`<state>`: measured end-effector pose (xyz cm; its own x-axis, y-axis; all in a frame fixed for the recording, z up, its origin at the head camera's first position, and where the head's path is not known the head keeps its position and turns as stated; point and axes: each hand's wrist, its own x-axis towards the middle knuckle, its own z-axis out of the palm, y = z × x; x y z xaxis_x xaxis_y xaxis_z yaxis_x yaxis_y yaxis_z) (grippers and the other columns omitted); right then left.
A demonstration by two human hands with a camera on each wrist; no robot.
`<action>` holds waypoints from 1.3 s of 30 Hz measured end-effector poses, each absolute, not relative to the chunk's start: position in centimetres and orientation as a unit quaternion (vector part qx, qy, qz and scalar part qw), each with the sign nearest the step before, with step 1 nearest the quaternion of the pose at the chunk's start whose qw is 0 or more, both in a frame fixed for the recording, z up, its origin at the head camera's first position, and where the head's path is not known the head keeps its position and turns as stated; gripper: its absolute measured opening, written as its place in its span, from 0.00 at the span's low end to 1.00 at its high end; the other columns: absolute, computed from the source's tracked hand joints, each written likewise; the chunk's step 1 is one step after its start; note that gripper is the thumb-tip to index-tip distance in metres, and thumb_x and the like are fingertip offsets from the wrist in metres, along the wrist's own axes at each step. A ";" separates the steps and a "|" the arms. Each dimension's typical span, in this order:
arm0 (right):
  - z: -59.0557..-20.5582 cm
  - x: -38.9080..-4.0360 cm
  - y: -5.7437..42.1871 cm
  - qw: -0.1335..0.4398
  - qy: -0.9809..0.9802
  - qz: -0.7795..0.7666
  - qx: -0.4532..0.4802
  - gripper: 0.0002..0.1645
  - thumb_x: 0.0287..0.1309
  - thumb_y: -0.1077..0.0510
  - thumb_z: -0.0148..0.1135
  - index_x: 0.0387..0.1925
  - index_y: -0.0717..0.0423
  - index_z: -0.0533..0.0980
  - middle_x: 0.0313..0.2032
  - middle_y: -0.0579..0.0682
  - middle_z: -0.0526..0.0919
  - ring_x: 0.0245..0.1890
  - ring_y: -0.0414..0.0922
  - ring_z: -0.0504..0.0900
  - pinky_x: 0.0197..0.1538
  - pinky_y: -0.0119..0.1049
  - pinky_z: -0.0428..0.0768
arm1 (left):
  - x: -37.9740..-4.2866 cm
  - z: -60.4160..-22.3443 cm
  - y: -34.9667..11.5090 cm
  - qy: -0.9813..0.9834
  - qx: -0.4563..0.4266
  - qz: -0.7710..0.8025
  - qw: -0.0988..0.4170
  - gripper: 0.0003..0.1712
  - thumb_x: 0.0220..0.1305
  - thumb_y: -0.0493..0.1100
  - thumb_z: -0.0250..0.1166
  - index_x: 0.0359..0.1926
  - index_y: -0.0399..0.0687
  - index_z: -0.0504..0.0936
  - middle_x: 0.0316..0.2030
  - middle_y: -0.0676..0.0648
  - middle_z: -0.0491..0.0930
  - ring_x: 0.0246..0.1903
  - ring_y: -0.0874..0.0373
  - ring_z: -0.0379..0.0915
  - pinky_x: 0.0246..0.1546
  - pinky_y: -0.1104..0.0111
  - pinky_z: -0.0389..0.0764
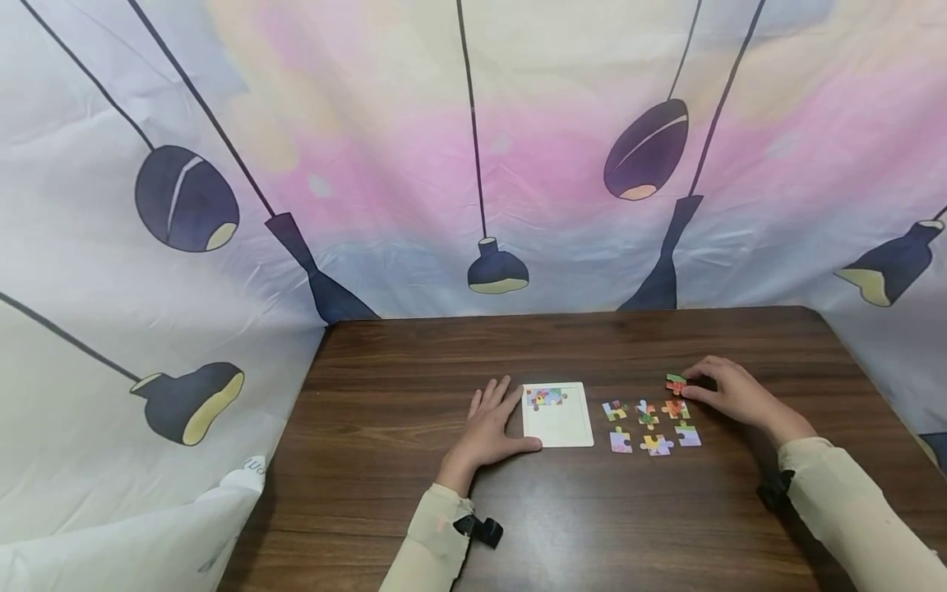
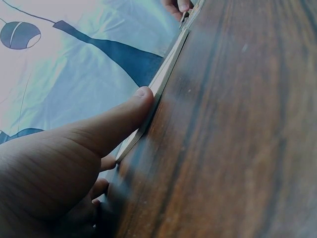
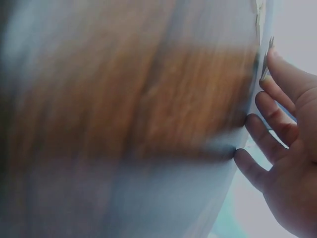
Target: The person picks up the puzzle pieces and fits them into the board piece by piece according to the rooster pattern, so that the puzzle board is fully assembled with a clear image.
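Right hand (image 1: pixel 728 393) pinching a red-green puzzle piece (image 1: pixel 676 383) between thumb and fingers, at the far end of the loose pieces (image 1: pixel 651 425) on the counter (image 1: pixel 414 362). White puzzle board (image 1: pixel 558 423) well to its left. Left hand (image 1: pixel 491 426) flat, fingers spread, thumb touching the board's near-left edge.

A dark wooden table (image 1: pixel 592 526) stands against a cloth backdrop (image 1: pixel 414 164) that wraps its far edge and both sides. The cloth is pale, washed with pink and yellow, and printed with dark hanging lamps (image 1: pixel 497 271). Light is soft and even.
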<state>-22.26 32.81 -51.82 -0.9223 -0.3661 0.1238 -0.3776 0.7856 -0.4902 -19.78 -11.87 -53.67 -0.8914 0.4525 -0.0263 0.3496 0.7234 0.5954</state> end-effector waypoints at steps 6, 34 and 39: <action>-51.5 -22.2 32.1 0.009 -0.940 0.284 0.191 0.19 0.70 0.56 0.71 0.54 0.66 0.84 0.48 0.59 0.84 0.49 0.61 0.84 0.51 0.61 0.82 | -19.7 -53.6 -11.9 0.924 0.214 0.303 0.088 0.59 0.59 0.65 0.77 0.83 0.46 0.61 0.83 0.39 0.49 0.83 0.40 0.36 0.81 0.43 0.39; -51.8 -23.4 24.1 -0.011 -0.903 0.352 0.245 0.17 0.71 0.54 0.69 0.55 0.60 0.85 0.51 0.55 0.83 0.49 0.53 0.84 0.50 0.53 0.84 | -19.7 -53.6 -11.8 0.921 0.214 0.310 0.093 0.60 0.59 0.64 0.78 0.83 0.46 0.60 0.83 0.39 0.48 0.83 0.40 0.35 0.80 0.42 0.38; -51.9 -23.5 22.7 -0.031 -0.899 0.353 0.259 0.18 0.71 0.54 0.69 0.56 0.59 0.84 0.51 0.53 0.83 0.49 0.50 0.83 0.48 0.49 0.84 | -19.7 -53.6 -11.8 0.921 0.214 0.312 0.092 0.60 0.60 0.64 0.78 0.83 0.46 0.60 0.83 0.39 0.48 0.83 0.40 0.35 0.80 0.42 0.38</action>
